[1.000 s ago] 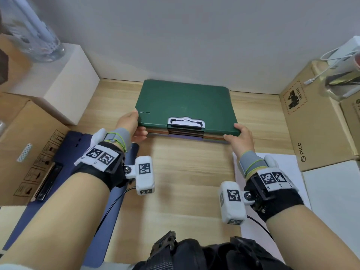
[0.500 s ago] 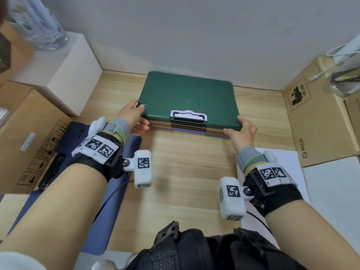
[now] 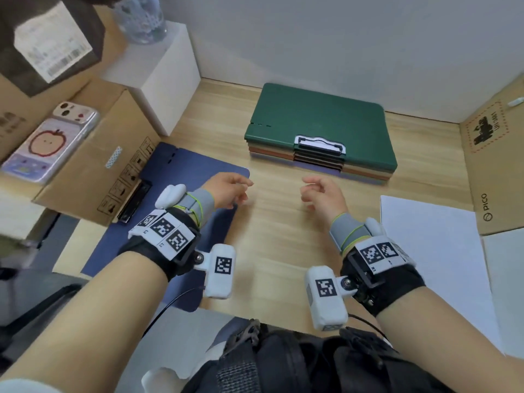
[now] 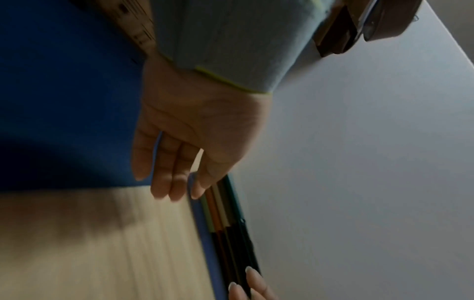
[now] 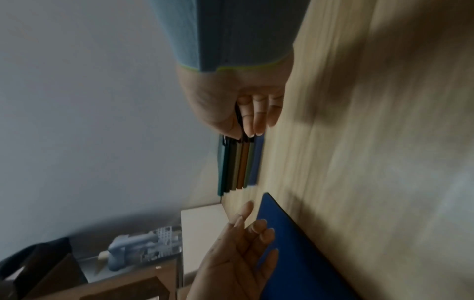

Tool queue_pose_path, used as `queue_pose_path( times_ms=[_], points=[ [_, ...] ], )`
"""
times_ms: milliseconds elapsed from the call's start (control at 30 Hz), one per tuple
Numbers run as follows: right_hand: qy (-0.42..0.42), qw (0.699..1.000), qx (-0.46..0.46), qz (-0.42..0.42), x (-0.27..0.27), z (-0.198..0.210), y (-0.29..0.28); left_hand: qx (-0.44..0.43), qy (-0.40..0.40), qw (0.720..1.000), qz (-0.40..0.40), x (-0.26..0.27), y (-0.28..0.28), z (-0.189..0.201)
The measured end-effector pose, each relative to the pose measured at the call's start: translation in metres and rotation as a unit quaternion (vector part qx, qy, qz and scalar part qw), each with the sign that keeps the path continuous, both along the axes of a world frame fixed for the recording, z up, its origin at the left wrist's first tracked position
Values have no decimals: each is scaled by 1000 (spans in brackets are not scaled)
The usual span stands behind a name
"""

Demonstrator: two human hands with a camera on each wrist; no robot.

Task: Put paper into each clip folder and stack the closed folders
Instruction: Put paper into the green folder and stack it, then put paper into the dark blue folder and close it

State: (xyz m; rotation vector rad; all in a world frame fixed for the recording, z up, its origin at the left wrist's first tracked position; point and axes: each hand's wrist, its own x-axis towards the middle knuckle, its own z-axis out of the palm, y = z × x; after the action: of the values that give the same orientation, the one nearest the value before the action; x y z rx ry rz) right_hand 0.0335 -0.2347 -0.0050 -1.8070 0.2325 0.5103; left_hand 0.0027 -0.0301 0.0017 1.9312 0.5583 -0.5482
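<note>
A stack of closed clip folders [image 3: 320, 129] with a dark green one on top lies at the back of the wooden table [image 3: 278, 236]; its coloured edges show in the wrist views [image 4: 223, 213] [image 5: 238, 164]. Both hands hover empty just in front of it, apart from it. My left hand [image 3: 245, 191] [image 4: 179, 178] has relaxed fingers over the corner of a blue folder [image 3: 170, 217] [image 4: 64, 101] [image 5: 295, 243] lying flat at the left. My right hand [image 3: 306, 191] [image 5: 254, 121] has loosely curled fingers and holds nothing. White paper [image 3: 433, 251] lies at the right.
A cardboard box [image 3: 93, 177] with a phone [image 3: 51, 143] on it stands at the left, partly over the blue folder. A white box [image 3: 161, 78] sits behind it. Another cardboard box [image 3: 496, 165] borders the right side. The wall is close behind the stack.
Both hands have let go of the folder stack's front corners and drawn back toward me. The stack stays where it was set down. The head view has swung left.
</note>
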Motion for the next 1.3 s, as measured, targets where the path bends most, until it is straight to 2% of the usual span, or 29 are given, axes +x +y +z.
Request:
queue_pose_path(
  times_ms=[167, 300, 400, 533, 700, 833, 967, 1133, 1300],
  points=[
    [66, 997, 18, 33, -24, -16, 35, 189, 19, 981, 43, -30, 65, -22],
    [108, 993, 21, 53, -40, -24, 59, 294, 45, 950, 93, -50, 115, -29],
    [141, 988, 33, 46, -46, -25, 68, 332, 97, 932, 108, -57, 135, -29],
    [181, 981, 56, 43, -53, -26, 81, 327, 172, 926, 85, -64, 151, -31],
    [205, 976, 60, 32, -57, -30, 82, 334, 169, 924, 76, -65, 151, -34],
    [217, 976, 31, 16, -57, -35, 73, 288, 150, 944, 59, -62, 131, -35],
    [206, 978, -21, -28, -55, -39, 43, 273, 167, 947, 14, -55, 101, -34],
    [203, 972, -68, -100, -52, -36, -16, 271, 147, 950, -57, -39, 45, -33],
    [206, 964, -60, -156, -52, -39, -60, 262, 128, 954, -72, -26, 0, -34]
  ],
)
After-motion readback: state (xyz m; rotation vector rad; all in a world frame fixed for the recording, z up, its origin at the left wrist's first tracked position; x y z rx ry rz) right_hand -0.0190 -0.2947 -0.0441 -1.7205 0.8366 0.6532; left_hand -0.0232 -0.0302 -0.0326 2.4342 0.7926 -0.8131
